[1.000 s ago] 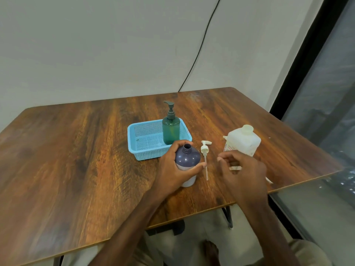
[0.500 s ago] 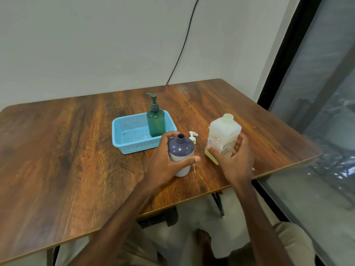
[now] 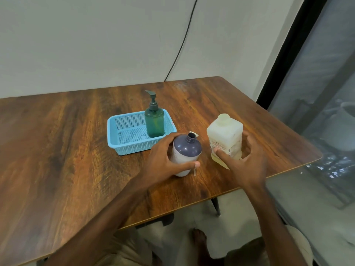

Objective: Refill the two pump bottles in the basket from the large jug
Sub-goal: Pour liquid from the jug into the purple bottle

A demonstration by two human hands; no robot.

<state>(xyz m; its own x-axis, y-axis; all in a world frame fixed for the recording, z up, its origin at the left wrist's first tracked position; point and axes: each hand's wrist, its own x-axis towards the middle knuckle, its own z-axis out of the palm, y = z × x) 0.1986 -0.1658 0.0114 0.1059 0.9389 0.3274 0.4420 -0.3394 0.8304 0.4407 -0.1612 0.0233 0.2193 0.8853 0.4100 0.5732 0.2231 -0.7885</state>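
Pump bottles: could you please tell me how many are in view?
2. The green bottle stands in the blue basket, pump on; the purple-topped bottle stands on the table, neck open, held by the left hand.

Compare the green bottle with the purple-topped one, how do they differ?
The green bottle has its pump on; the purple-topped bottle has an open neck. The green bottle stands in the blue basket, untouched; the purple-topped bottle on the table, gripped by the left hand. Both are upright.
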